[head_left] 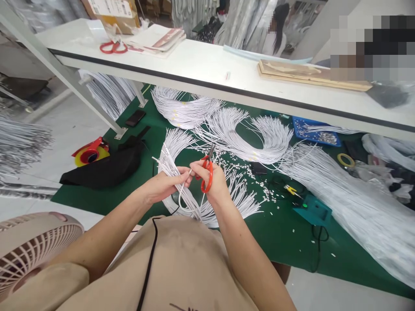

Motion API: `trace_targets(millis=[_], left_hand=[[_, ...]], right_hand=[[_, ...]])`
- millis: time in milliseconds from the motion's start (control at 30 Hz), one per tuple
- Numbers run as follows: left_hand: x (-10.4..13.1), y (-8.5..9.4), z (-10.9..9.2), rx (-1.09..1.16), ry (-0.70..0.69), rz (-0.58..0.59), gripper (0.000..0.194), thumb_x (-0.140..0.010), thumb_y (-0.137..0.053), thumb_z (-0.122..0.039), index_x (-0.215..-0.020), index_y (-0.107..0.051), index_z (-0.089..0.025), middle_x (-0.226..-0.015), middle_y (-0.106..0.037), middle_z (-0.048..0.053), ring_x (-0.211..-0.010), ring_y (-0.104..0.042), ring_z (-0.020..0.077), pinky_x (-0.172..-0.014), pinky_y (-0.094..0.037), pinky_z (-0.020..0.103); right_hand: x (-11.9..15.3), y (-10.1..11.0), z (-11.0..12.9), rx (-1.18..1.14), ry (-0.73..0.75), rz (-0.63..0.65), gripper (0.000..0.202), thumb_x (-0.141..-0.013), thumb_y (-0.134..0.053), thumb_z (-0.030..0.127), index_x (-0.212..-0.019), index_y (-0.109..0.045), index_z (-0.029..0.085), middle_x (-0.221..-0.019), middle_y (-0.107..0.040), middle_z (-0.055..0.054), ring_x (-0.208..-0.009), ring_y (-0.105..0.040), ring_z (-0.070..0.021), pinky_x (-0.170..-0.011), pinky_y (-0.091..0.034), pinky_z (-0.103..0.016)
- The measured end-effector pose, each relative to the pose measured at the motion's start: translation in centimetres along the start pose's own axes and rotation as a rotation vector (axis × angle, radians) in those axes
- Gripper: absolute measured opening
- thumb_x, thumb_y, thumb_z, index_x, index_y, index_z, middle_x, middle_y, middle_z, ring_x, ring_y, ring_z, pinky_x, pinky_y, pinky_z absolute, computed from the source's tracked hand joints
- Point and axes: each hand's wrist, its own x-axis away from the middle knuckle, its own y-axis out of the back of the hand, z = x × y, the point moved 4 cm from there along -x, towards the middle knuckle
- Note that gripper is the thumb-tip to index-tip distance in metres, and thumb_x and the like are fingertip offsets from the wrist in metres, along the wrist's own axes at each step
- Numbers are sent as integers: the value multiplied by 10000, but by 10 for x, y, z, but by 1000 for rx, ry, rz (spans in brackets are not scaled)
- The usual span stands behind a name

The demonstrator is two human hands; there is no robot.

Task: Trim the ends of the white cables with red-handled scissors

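Note:
My left hand is closed around a small bunch of white wires, their ends sticking up past the fingers. Red-handled scissors sit in my right hand, blades pointing away from me. The fingertips of both hands meet at a single wire end between them. Beneath the hands a larger coil of white wires lies on the green tabletop, and small white connectors are scattered just beyond it.
More wire bundles lie under a white shelf. A tape dispenser and black cloth are at left. On the right are a blue tray, yellow cutters and a teal device. A fan stands lower left.

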Motion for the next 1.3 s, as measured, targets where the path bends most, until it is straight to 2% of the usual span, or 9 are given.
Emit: trace_targets(millis=[200,333,467,600,700,800,933,1167,1300], left_hand=[[-2,5,6,28,15,-129,210,-642,-725,-288,-808,-651,-184,-659,-553,-7,-627,-496,118,-624,-374,257],[-2,3,5,-49,-35,-183,221,-615,-743,-282,-776,-649,-165,-716,-564,-6,-629,-488,103,-614,-364,246],[-1,0,2,-95,-56,-168,223,-648,-716,-319,-780,-640,-156,-712,-557,-4,-639,-477,104,-618,-357,244],[1,0,1,-76,-45,-140,236,-694,-673,-358,-801,-635,-152,-647,-523,-8,-636,-472,113,-617,-357,250],[0,6,3,-64,-32,-213,278,-640,-720,-332,-842,-636,-161,-688,-544,-8,-636,-486,112,-615,-364,251],[-1,11,5,-67,-50,-278,276,-604,-745,-311,-813,-634,-168,-736,-562,-10,-634,-496,101,-618,-371,244],[-4,11,5,-105,-92,-305,251,-609,-740,-300,-777,-623,-156,-713,-560,-12,-624,-494,92,-614,-375,236],[-3,7,0,-196,-150,-391,254,-606,-732,-309,-749,-590,-155,-705,-578,-12,-658,-535,113,-636,-410,244],[-1,5,-2,-277,-183,-446,251,-619,-718,-323,-743,-579,-156,-695,-573,-16,-672,-544,121,-634,-422,244]], right_hand=[[3,7,6,49,19,-105,202,-700,-644,340,-618,-610,159,-580,-539,11,-641,-530,-116,-602,-401,-233],[4,7,12,204,19,-138,209,-656,-676,347,-608,-607,156,-552,-529,32,-523,-438,-81,-555,-372,-231],[0,8,3,96,-12,-132,264,-669,-652,382,-564,-559,159,-490,-451,52,-485,-397,-75,-517,-343,-225],[-3,12,-3,73,-20,-82,309,-690,-622,414,-537,-525,163,-525,-473,35,-512,-421,-82,-541,-355,-230],[1,19,0,299,9,-115,282,-724,-579,428,-629,-589,162,-614,-545,9,-566,-462,-100,-573,-370,-239],[8,26,3,767,45,-133,243,-731,-571,413,-743,-636,179,-705,-592,-8,-626,-495,-122,-579,-354,-243],[14,23,3,1246,98,-62,250,-772,-530,412,-716,-623,186,-729,-587,-22,-653,-498,-130,-557,-308,-236],[17,15,3,1465,126,-37,272,-819,-473,424,-780,-626,203,-788,-601,-32,-727,-536,-148,-580,-313,-246],[19,14,2,1568,105,-55,272,-825,-461,394,-723,-618,197,-766,-598,-29,-711,-543,-154,-568,-306,-259]])
